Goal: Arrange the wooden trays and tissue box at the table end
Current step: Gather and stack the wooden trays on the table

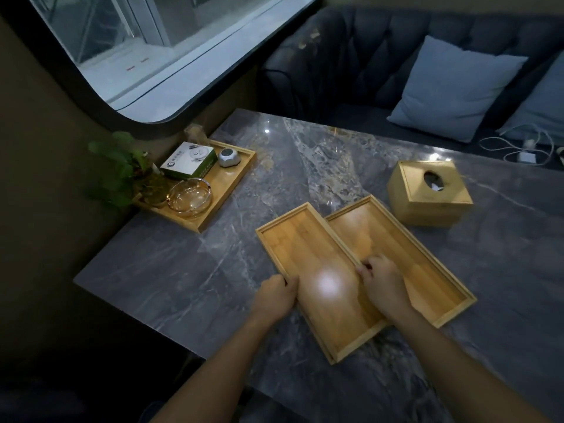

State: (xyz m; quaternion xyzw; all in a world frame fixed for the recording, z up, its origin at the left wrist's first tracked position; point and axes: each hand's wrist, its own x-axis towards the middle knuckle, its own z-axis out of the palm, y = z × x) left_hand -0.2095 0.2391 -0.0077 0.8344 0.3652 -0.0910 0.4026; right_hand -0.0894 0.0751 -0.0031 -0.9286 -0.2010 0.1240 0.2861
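At the far left corner of the grey marble surface [305, 166], beside the window, a loaded tray [227, 186] sits pushed against the wall, carrying a small plant [122, 169], a glass ashtray [189, 197], a green and white box [189, 160] and a small silver gadget [229, 157]; it looks already parked where the rest belongs. Nearer the middle, the left hand [274, 296] is closed on the left long rim of an empty wooden tray [305, 248], thumb over the edge. The right hand [383, 283] pinches the opposite rim, so the tray is held from both sides, probably to slide or lift it level without twisting. That rim lies touching a second empty tray [427, 270], the two side by side and angled alike, likely so they can be handled as a pair. Further right, apart from both trays, the wooden tissue box [428, 193] stands upright with its oval slot up, not yet moved toward the corner group.
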